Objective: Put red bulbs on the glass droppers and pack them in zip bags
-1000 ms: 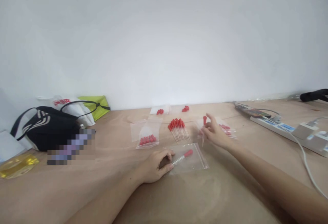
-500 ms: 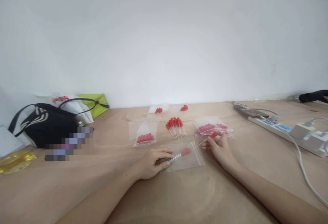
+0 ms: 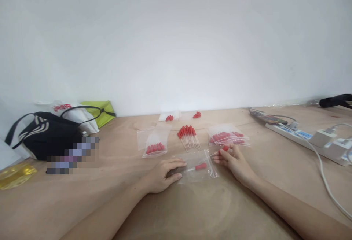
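Note:
A clear zip bag point(image 3: 189, 177) lies flat on the table in front of me, with one red-bulbed dropper point(image 3: 200, 166) inside it. My left hand point(image 3: 166, 174) rests at the bag's left end, thumb and fingers closed on its edge. My right hand point(image 3: 233, 161) pinches another dropper point(image 3: 225, 148) by its red bulb. This dropper's thin clear tube points left, at the bag's right, zip-strip end; whether the tip is inside I cannot tell. Behind the bag, several loose droppers point(image 3: 188, 132) lie fanned out, red bulbs away from me.
Bagged droppers point(image 3: 224, 136) lie right of the fan, and a bag with red bulbs point(image 3: 155, 148) left of it. Small red bulbs point(image 3: 197, 115) lie near the wall. A power strip point(image 3: 297, 133) with cables stands right; a black bag point(image 3: 52, 133) stands left.
My right hand has moved slightly left and down, bringing its dropper's tube to the zip bag's end. The dropper inside the bag has shifted slightly right and down. My left hand stays put.

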Motion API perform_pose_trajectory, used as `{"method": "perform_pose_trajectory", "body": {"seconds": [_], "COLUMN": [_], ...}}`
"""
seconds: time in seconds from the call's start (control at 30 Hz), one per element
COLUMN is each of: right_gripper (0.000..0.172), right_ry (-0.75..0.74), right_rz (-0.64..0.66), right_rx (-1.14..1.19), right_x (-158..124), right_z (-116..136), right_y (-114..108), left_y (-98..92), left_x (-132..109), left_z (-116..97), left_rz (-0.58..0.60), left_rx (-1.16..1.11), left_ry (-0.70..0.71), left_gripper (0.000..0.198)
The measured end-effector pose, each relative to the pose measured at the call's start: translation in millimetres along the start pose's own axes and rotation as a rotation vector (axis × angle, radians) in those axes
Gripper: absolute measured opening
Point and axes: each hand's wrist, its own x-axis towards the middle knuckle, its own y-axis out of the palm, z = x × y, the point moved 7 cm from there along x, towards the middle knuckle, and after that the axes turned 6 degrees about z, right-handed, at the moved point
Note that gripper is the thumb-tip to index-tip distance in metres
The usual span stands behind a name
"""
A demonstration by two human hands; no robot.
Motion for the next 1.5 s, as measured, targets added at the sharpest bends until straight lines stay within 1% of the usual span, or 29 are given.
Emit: {"method": "perform_pose_trajectory", "body": {"seconds": [0.1,0.2,0.27,0.33,0.37,0.5,0.53,0.6,0.7,0.77,0.8,0.87,0.93,0.97,1.03,1.07,1.17,1.27,1.33,1.43,1.5], "right_gripper": [0.033,0.025,0.021,0.021,0.023,0.028,0.028,0.029,0.031,0.032,0.030,0.025,0.016,0.012,0.003,0.003,0.013,0.020,0.016,0.007,0.007], "right_ry": [0.000,-0.070,-0.107,-0.088,-0.066,0.004,0.012,0.042,0.113,0.148,0.150,0.117,0.022,-0.038,-0.125,-0.140,-0.082,0.006,0.056,0.109,0.126], "right_rz": [0.099,0.202,0.280,0.354,0.368,0.299,0.300,0.357,0.496,0.534,0.513,0.401,0.254,0.189,0.099,0.063,-0.008,-0.039,-0.022,0.025,0.044], "right_rx": [-0.175,-0.386,-0.457,-0.482,-0.483,-0.526,-0.547,-0.572,-0.541,-0.536,-0.555,-0.627,-0.731,-0.804,-0.964,-1.050,-1.118,-1.138,-1.147,-1.158,-1.170], "right_x": [1.0,2.1,1.1,-0.9,-1.5,1.2,2.5,4.6,5.4,6.2,7.9,14.4,23.2,28.0,39.6,46.8,73.4,98.8,110.7,118.9,118.9], "right_z": [-1.7,-0.1,0.6,-1.8,-3.4,-7.7,-8.5,-11.2,-14.9,-13.5,-10.8,-1.1,13.8,21.4,31.7,33.5,27.9,16.8,9.6,1.0,-1.7], "right_y": [6.1,13.1,19.1,24.7,26.1,24.6,25.2,28.7,32.8,29.5,25.4,14.4,7.1,7.2,15.4,21.8,41.0,54.1,58.4,58.3,55.1], "left_y": [-0.2,2.0,3.4,4.2,4.3,4.5,4.4,4.5,4.8,5.4,5.7,6.8,7.6,7.9,8.0,7.9,7.6,6.8,6.3,6.6,6.6], "left_x": [1.0,2.8,3.9,4.5,4.7,5.3,5.4,5.4,5.2,5.1,5.1,5.1,5.1,5.1,5.1,5.1,5.0,4.4,3.9,3.2,3.0], "left_z": [-2.5,-5.4,-6.4,-6.6,-6.7,-8.3,-8.6,-8.8,-8.3,-7.3,-6.7,-5.2,-3.8,-3.2,-2.2,-1.9,-2.3,-4.5,-5.8,-5.8,-5.8], "left_rz": [0.015,0.058,0.078,0.084,0.084,0.085,0.085,0.085,0.083,0.085,0.086,0.092,0.095,0.096,0.092,0.091,0.097,0.096,0.092,0.094,0.093], "left_rx": [0.017,0.039,0.051,0.058,0.058,0.056,0.056,0.057,0.061,0.064,0.064,0.063,0.058,0.055,0.050,0.050,0.053,0.054,0.057,0.057,0.053], "left_ry": [0.009,0.038,0.058,0.068,0.072,0.090,0.092,0.090,0.085,0.081,0.080,0.080,0.085,0.087,0.089,0.088,0.082,0.086,0.089,0.075,0.068], "left_gripper": [0.037,0.038,0.038,0.038,0.038,0.038,0.037,0.037,0.037,0.037,0.036,0.033,0.032,0.032,0.032,0.032,0.033,0.033,0.033,0.033,0.033]}}
